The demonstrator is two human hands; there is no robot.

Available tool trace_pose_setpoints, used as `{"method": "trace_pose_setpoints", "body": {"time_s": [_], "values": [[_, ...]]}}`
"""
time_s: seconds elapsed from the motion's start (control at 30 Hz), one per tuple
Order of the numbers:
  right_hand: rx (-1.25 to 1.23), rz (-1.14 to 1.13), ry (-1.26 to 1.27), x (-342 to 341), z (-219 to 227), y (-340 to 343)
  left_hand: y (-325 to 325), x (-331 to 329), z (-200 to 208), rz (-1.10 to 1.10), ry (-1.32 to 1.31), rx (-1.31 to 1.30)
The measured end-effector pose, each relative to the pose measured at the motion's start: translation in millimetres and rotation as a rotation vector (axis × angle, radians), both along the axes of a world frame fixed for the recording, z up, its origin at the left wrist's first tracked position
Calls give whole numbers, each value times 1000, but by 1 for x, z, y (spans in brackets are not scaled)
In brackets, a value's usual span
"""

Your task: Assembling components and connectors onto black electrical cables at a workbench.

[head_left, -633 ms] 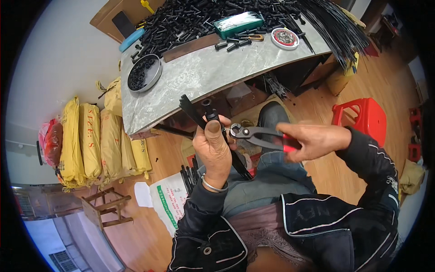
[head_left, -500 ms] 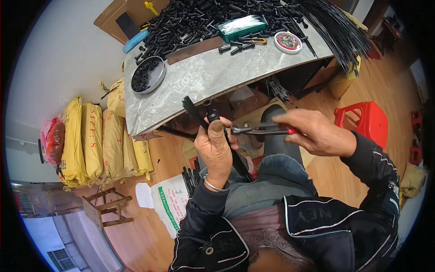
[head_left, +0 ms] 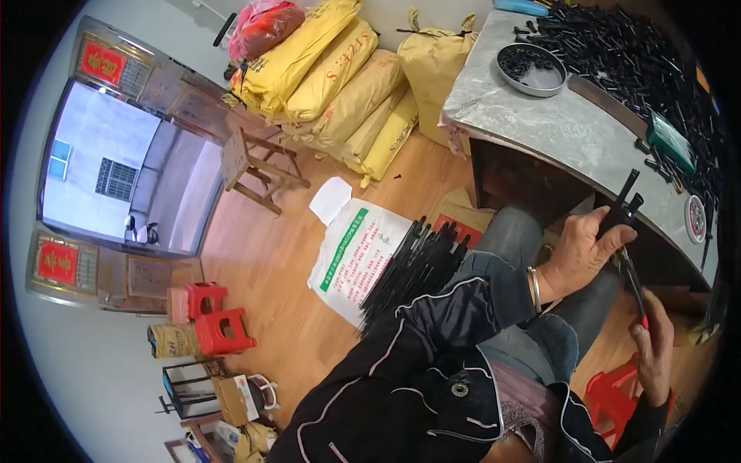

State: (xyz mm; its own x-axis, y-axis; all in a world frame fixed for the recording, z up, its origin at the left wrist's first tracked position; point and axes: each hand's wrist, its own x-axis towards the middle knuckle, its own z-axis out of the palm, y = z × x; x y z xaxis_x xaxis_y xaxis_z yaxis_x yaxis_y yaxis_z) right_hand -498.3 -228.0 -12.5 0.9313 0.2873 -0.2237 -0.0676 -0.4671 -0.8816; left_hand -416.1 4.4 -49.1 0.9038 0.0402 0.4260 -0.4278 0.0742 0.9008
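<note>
My left hand [head_left: 580, 253] is closed around a thin bundle of black strips [head_left: 631, 182] and a black tubular fitting [head_left: 634, 204], which stick up past the thumb in front of the table edge. My right hand [head_left: 656, 347] grips a pair of pliers [head_left: 634, 282] with a red patch on the handle. The pliers' jaws are up against the lower side of the fitting by my left thumb; what lies between them is too small to make out. Both hands are over my knees.
On the grey table [head_left: 532, 127] are a round tray [head_left: 559, 86] of black rings, a heap of black fittings [head_left: 625, 54], a green box [head_left: 670, 143] and a small dish [head_left: 696, 218]. Black strips [head_left: 417, 270] lie on a white printed sack [head_left: 328, 255]. Yellow sacks [head_left: 340, 69] and a wooden stool [head_left: 255, 166] stand left.
The view has swung left, so the doorway shows and the table sits at the right. Both hands keep their hold on the black parts and pliers; the pliers now point more upward in view.
</note>
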Motion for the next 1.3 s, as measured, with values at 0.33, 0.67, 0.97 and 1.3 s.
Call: {"method": "trace_pose_setpoints", "body": {"time_s": [0.33,0.67,0.97,1.3], "values": [[406,94,543,-2,-11,4,-1,0,-13,-116,52,-104],[318,-185,419,-15,-12,3,-1,15,-58,-120,51,-168],[-62,319,477,20,25,15,13,-4,-12,-305,373,-207],[899,106,842,-19,-29,44,5,-1,-14,-329,363,-130]]}}
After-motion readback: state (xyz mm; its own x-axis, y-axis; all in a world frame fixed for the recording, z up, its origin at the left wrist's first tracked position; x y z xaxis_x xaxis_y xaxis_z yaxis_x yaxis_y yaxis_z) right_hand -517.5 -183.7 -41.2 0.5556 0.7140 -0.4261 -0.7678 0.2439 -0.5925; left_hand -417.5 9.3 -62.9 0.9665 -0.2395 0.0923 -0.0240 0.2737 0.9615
